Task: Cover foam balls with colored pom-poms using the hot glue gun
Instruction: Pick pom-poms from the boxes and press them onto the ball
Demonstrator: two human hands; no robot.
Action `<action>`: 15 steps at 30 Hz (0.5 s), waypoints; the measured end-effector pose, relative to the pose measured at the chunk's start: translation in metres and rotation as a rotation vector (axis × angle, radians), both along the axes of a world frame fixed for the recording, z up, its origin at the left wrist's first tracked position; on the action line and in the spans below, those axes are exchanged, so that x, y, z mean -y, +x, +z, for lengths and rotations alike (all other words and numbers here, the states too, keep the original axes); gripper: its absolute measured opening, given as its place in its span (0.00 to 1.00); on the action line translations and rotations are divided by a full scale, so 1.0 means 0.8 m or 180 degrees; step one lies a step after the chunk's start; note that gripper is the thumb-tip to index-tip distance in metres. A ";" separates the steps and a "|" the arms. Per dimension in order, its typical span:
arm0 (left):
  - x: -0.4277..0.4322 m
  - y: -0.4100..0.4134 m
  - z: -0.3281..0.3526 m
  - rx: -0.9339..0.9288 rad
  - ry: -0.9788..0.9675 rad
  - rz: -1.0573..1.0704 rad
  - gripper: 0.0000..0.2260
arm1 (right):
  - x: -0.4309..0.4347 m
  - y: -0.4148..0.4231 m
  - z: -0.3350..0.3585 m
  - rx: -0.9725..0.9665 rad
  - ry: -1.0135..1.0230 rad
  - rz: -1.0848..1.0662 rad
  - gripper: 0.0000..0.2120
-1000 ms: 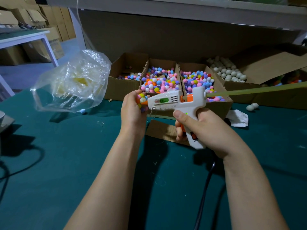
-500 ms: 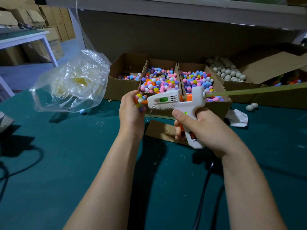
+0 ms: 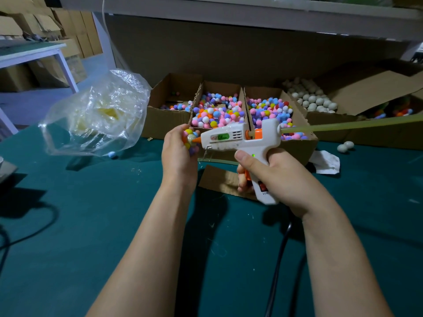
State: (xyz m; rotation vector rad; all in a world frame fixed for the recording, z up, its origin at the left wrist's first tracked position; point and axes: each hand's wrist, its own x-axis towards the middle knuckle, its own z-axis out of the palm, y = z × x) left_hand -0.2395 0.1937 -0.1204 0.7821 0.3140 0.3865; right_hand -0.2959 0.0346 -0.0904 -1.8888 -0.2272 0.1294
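Left grip clasps foam ball, right grip clasps glue gun, cardboard boxes, plastic bag behind.

Pom-pom-covered foam ball, white glue gun nozzle touching it

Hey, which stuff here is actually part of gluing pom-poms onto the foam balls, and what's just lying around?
For the job:
left hand holding the partly covered ball
right hand gripping the glue gun
boxed pom-poms
plain foam balls

Just lying about:
plastic bag
crumpled white paper
cardboard scrap
loose blue pom-pom
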 end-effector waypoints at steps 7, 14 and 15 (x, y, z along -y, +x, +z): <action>0.001 -0.001 0.002 0.0035 -0.0156 -0.0134 0.08 | -0.003 0.001 0.001 0.0063 -0.0105 -0.0090 0.18; -0.004 0.001 0.003 0.0102 -0.0509 -0.0166 0.07 | 0.002 0.000 0.000 0.0095 -0.0147 -0.0048 0.18; -0.004 0.002 0.003 0.0106 -0.0513 -0.0173 0.07 | 0.002 0.000 0.000 0.0120 -0.0154 -0.0039 0.17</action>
